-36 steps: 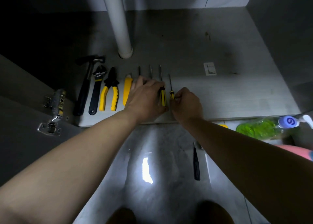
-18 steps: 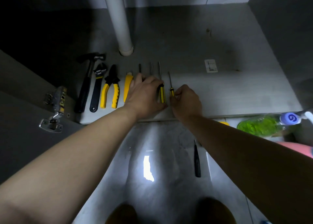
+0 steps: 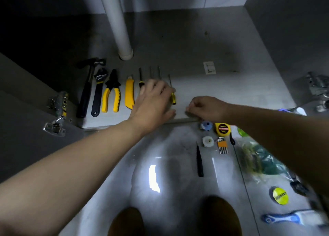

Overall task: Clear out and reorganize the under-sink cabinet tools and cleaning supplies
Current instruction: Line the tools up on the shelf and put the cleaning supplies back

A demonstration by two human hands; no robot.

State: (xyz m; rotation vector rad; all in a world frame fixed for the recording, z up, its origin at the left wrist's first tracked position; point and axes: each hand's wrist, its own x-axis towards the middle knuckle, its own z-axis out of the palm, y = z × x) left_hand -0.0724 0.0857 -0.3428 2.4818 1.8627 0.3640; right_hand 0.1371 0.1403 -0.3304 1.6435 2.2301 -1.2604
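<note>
Under-sink cabinet floor (image 3: 222,89): grey board, white drain pipe (image 3: 117,22) at rear. Front row, L to R: hammer (image 3: 87,87), adj. wrench (image 3: 98,93), pliers (image 3: 111,95), yellow utility knife (image 3: 129,95), screwdrivers (image 3: 173,97). L hand (image 3: 153,104) flat, fingers straight, lying over the screwdrivers. R hand (image 3: 208,107) at front edge, fingers curled, nothing seen in them. Tile floor (image 3: 106,182): tape measure (image 3: 222,128) marked "2m". Sticker (image 3: 209,68) text illegible.
</note>
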